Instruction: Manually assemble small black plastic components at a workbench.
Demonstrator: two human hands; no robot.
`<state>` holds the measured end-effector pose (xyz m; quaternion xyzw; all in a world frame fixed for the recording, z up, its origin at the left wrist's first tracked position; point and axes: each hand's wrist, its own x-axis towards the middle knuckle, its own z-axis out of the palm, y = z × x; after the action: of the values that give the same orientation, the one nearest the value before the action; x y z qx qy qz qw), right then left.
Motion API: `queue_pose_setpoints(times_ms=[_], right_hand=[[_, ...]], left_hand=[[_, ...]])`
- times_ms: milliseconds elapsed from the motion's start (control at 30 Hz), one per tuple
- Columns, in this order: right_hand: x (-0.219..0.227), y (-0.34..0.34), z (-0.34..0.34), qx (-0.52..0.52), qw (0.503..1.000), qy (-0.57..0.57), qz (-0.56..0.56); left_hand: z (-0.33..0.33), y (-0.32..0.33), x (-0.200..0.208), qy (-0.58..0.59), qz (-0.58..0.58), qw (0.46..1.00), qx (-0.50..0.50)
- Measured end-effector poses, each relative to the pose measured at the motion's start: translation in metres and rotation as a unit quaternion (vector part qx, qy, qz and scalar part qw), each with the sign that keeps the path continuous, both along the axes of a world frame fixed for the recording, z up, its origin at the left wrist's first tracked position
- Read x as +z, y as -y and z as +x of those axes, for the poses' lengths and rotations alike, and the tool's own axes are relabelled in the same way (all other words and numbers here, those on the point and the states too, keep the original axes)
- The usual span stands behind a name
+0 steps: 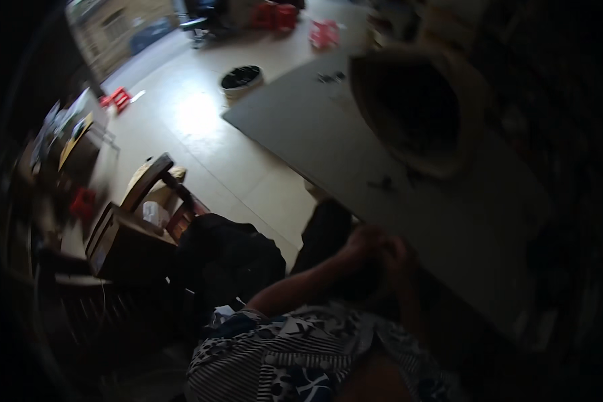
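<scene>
My left hand (364,244) and my right hand (398,257) are drawn together at the near edge of the pale table (409,218), above my lap. Both look closed, their fingers curled in toward each other. Whatever lies between them is too dark and small to make out. On the table beyond stands a large tan, open-mouthed container (442,164), perhaps a sack, its inside dark. A few small dark pieces (384,183) lie on the tabletop nearer to me, and other small dark pieces (330,78) lie toward its far end.
A pale bucket (241,84) with dark contents stands on the floor past the table's corner. To the left are a wooden chair (155,181), a cardboard box (130,244) and cluttered shelving. Red stools (324,33) stand farther off. The right side is very dark.
</scene>
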<state>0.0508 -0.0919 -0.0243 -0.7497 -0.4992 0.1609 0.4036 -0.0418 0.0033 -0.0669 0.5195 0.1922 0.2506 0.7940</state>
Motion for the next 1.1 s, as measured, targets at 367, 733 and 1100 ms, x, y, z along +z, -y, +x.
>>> queue_pose_setpoints(times_ms=[367,733,1100], right_hand=[[-0.004,-0.054,0.092,-0.115,0.972,0.187,0.082],[-0.017,-0.095,0.118,-0.174,0.959,0.223,-0.014],[0.009,-0.022,0.125,0.040,0.768,-0.486,0.416]], left_hand=[[0.002,-0.018,-0.021,-0.193,0.402,0.895,-0.012],[0.076,-0.087,0.031,-0.308,0.507,0.791,0.148],[0.054,-0.093,0.024,-0.003,0.052,0.991,0.124]])
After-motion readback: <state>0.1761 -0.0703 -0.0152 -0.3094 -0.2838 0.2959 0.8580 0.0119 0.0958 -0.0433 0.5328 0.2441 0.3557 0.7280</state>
